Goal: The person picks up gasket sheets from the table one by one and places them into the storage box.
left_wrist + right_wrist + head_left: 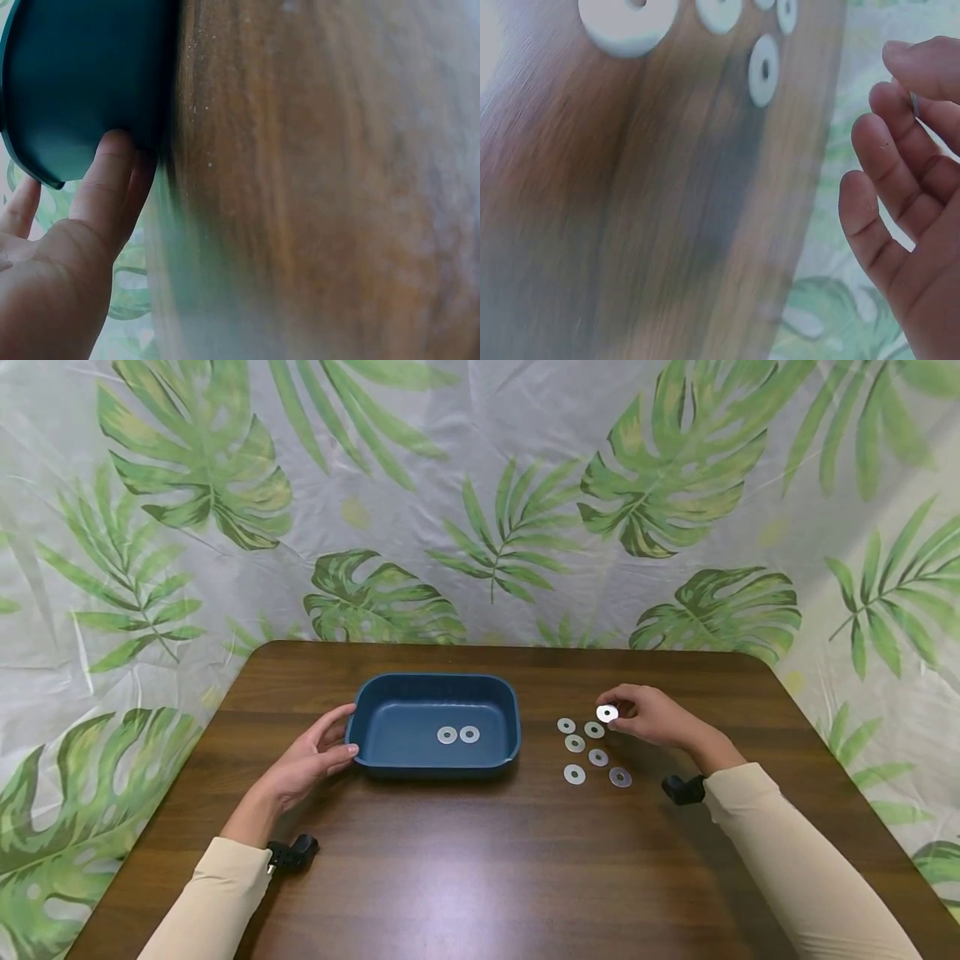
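Note:
A dark blue rectangular tray (435,771) stands on the table, with two flat metal washers (447,735) lying side by side on its floor. My left hand (311,760) touches the tray's left end, its fingers and thumb fairly straight against the outside wall. In the left wrist view, fingertips (112,146) meet that wall. To the right of the tray, my right hand (648,717) pinches one washer (607,714) between thumb and fingers, above the table. Only a thin edge of it shows in the right wrist view. Several more washers (574,774) lie loose below and left of this hand.
The brown wooden table (450,860) carries all of this. A cloth (495,510) with green leaves hangs behind its far edge. Each wrist wears a black camera, such as the right one (682,789).

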`<state>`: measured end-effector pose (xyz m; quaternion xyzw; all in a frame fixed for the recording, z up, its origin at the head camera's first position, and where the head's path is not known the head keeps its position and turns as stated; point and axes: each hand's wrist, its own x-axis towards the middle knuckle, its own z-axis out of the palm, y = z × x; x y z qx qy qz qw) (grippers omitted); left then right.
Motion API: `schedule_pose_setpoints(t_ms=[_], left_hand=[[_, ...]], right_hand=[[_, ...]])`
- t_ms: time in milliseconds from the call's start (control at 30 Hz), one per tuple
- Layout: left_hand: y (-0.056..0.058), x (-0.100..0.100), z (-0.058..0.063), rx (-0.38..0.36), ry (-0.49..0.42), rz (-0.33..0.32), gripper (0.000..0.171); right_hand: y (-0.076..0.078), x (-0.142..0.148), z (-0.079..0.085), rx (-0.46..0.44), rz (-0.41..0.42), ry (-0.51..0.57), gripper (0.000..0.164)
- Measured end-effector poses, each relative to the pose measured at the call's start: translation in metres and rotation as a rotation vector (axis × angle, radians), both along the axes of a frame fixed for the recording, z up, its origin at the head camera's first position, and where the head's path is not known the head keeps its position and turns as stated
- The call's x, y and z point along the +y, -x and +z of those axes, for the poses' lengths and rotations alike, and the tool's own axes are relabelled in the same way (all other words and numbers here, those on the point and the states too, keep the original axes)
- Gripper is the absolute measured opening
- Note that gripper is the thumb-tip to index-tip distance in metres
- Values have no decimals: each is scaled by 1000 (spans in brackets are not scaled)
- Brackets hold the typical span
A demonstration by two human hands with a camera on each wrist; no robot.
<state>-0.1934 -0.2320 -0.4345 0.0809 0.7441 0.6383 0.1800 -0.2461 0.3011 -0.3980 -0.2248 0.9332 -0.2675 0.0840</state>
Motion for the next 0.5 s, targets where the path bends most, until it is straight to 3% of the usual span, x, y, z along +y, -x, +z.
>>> schedule_pose_setpoints(t_ms=[500], left_hand=[[1, 0, 2, -6, 7, 2, 74]], right_hand=[[18, -65, 15, 48, 79, 108, 33]])
